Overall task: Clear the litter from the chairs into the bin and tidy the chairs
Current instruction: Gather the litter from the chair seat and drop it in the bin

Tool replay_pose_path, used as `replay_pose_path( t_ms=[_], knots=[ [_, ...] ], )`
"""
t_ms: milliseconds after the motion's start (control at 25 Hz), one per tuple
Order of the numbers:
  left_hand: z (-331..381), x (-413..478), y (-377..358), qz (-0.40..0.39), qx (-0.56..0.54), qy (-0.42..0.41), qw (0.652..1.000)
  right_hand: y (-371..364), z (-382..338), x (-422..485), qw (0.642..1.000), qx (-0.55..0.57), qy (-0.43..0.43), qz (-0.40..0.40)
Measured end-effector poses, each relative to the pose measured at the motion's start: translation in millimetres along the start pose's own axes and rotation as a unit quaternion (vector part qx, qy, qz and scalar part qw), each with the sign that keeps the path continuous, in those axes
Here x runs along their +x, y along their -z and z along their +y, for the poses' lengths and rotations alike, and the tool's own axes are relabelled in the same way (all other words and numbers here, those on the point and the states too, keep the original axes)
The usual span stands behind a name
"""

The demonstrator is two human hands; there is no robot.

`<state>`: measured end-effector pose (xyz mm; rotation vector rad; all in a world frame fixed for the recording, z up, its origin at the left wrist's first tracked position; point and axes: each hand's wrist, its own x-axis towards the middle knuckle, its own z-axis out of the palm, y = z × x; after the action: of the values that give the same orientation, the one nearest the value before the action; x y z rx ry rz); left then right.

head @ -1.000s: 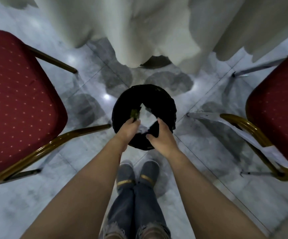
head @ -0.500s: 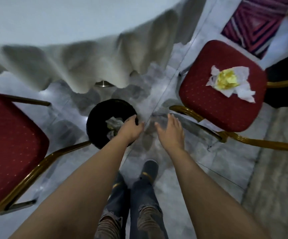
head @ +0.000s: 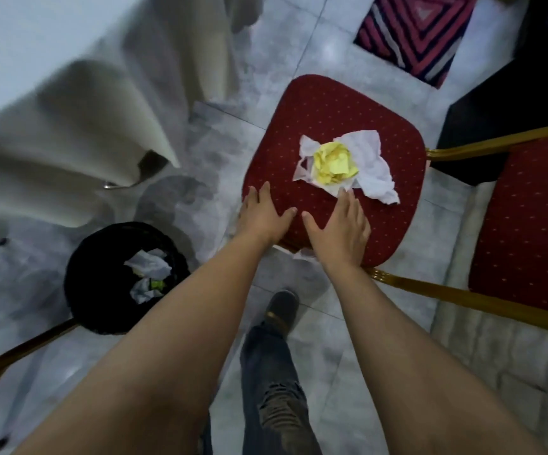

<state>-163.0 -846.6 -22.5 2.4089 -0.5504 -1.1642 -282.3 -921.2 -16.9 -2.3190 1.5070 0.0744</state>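
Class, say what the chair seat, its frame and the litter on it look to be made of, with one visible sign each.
Chair seat: padded woven fabric, matte red with pale dots; rounded edges.
Frame: probably metal, gold finish; slim bars with a dull sheen.
Litter: thin white tissue or paper around yellow paper; both sharply creased.

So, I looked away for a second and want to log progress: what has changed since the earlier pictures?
Both hands left the bin and swung right to the red chair seat: left hand flat over its near edge, right hand open, reaching the edge of the white tissue. Nothing gripped yet. Tissue and yellow paper lie unmoved; the dropped litter stays in the bin.
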Motion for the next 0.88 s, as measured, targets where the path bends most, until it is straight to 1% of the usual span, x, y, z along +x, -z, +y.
replay_pose_path(
  t_ms=[120, 240, 360, 480, 560, 640, 720, 800, 880],
  knots=[
    [52, 29, -25, 0.005, 0.023, -0.018, 1.000, 8, 32, 49, 0.999, -0.032, 0.012, -0.007],
    [85, 56, -38, 0.020, 0.046, -0.036, 0.998, 6, 49, 88, 0.999, -0.026, -0.005, -0.027],
    [102, 80, -49, 0.040, 0.071, -0.015, 0.997, 2, 58, 123, 0.998, -0.010, -0.030, -0.060],
    [107, 101, -54, 0.056, 0.061, 0.021, 0.996, -3, 63, 151, 0.990, 0.013, -0.066, -0.120],
    [108, 108, -56, 0.057, 0.026, 0.030, 0.998, -5, 62, 163, 0.984, 0.032, -0.076, -0.155],
    [107, 112, -59, 0.051, -0.032, 0.025, 0.998, -9, 58, 168, 0.982, 0.047, -0.055, -0.176],
    [106, 114, -59, 0.027, -0.113, 0.033, 0.993, -14, 51, 166, 0.985, 0.047, -0.002, -0.167],
    [103, 116, -57, 0.005, -0.189, 0.045, 0.981, -17, 44, 161, 0.986, 0.072, 0.043, -0.145],
    [100, 115, -53, -0.012, -0.256, 0.054, 0.965, -19, 38, 156, 0.981, 0.125, 0.039, -0.142]
  ],
)
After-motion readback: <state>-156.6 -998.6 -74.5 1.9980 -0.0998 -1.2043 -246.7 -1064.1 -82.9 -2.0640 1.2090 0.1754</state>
